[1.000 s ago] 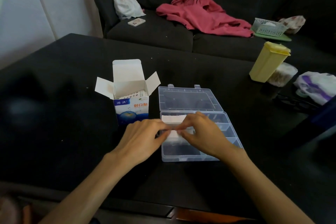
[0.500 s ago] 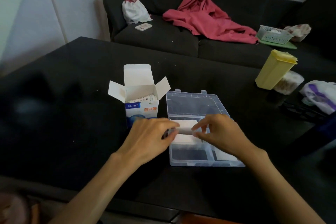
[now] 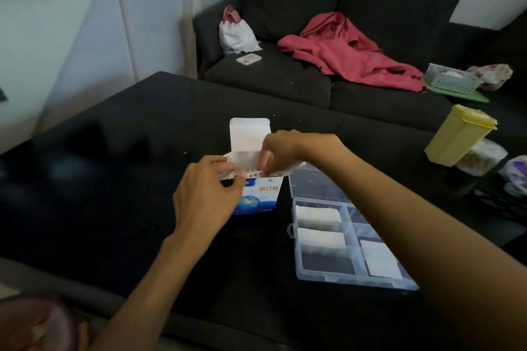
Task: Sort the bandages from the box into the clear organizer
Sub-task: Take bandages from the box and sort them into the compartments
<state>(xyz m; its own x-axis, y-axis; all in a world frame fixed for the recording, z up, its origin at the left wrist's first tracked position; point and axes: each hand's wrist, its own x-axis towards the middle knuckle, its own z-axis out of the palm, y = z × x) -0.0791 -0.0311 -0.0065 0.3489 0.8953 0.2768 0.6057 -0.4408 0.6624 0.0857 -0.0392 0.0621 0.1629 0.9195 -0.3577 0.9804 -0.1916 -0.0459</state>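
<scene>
The white and blue bandage box (image 3: 261, 194) stands open on the black table, its lid flap upright. My left hand (image 3: 206, 194) holds the box at its left side, fingers curled round the left flap. My right hand (image 3: 285, 148) reaches into the box's mouth, fingers pinching the bandages (image 3: 252, 172) that stick out of it. To the right lies the clear organizer (image 3: 353, 273), lid open flat behind it. White bandage stacks (image 3: 318, 215) fill three of its compartments; my right forearm crosses over its far side.
A yellow lidded container (image 3: 459, 134) and a round tub stand at the table's right edge beside a purple and white bag. Behind the table is a dark sofa with a pink jacket (image 3: 350, 51), a white pouch, a phone and a small basket.
Both hands left the organizer and moved up and left to the box. A stack of bandages now lies in the organizer where they were working. The camera tilted, shifting the scene.
</scene>
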